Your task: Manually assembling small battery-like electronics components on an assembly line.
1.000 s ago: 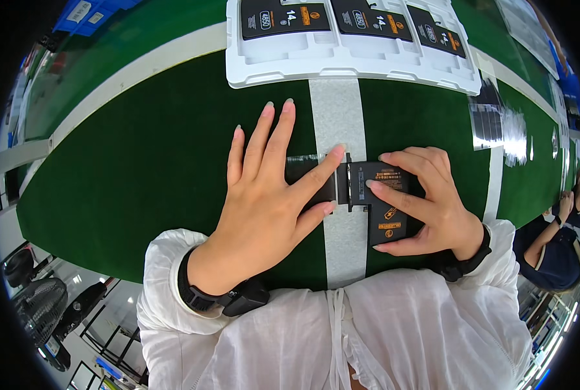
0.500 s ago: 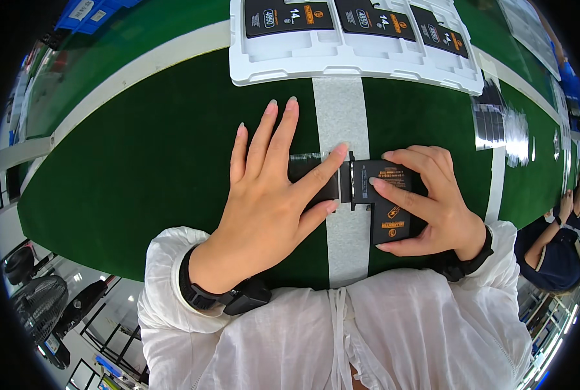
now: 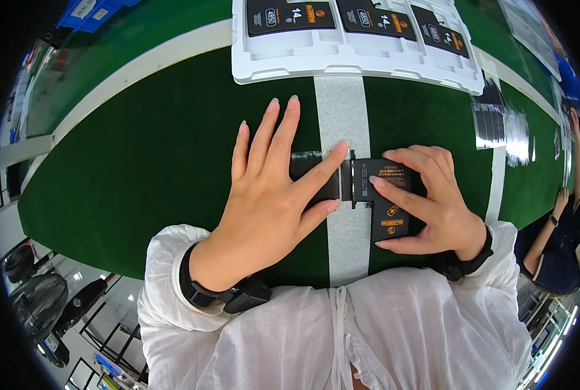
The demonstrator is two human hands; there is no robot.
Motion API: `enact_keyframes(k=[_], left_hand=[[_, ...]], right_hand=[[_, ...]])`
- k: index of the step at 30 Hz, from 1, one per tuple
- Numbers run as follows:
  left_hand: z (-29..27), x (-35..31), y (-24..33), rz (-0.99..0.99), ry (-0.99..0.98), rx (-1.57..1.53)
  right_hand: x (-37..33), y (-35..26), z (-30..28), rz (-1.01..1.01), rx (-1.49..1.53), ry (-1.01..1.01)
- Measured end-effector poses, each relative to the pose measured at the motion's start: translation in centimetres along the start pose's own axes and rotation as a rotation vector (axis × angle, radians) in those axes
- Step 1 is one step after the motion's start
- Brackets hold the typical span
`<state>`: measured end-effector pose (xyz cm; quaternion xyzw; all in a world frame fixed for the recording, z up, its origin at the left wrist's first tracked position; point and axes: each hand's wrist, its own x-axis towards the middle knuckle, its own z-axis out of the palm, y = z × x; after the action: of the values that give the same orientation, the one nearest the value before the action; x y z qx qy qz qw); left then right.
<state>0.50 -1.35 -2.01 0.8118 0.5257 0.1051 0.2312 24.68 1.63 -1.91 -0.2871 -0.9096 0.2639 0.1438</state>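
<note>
Our left hand (image 3: 257,198) lies spread over a black film strip (image 3: 305,164); our right hand (image 3: 441,208) pinches an L-shaped black battery (image 3: 382,211) by opposite edges; the battery lies on our green counter (image 3: 140,149), near a white tray (image 3: 283,70) holding other batteries (image 3: 290,16).

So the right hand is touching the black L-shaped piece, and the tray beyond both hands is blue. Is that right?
Not quite: the tray beyond both hands is white, not blue, as the head view shows. The right hand is indeed touching the black L-shaped piece.
</note>
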Motion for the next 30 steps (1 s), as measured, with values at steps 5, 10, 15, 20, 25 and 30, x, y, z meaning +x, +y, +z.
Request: enact_keyframes(k=[5, 10, 15, 20, 25, 30], left_hand=[[0.1, 0.0, -0.1, 0.004, 0.002, 0.004], [0.1, 0.0, -0.1, 0.016, 0.007, 0.014], [0.2, -0.1, -0.2, 0.042, 0.015, 0.033], [-0.2, 0.0, -0.2, 0.140, 0.122, 0.018], [0.8, 0.8, -0.9, 0.301, 0.096, -0.083], [1.0, 1.3, -1.3, 0.360, 0.123, -0.142]], right_hand=[[0.0, -0.1, 0.0, 0.008, -0.023, -0.015], [0.0, -0.4, -0.2, 0.014, -0.050, -0.020], [-0.1, -0.8, -0.1, -0.002, -0.086, -0.008], [-0.2, -0.9, -0.1, -0.035, -0.115, 0.013], [-0.4, -0.9, -0.1, -0.072, -0.119, 0.045], [-0.6, -0.8, 0.1, -0.099, -0.143, 0.066]])
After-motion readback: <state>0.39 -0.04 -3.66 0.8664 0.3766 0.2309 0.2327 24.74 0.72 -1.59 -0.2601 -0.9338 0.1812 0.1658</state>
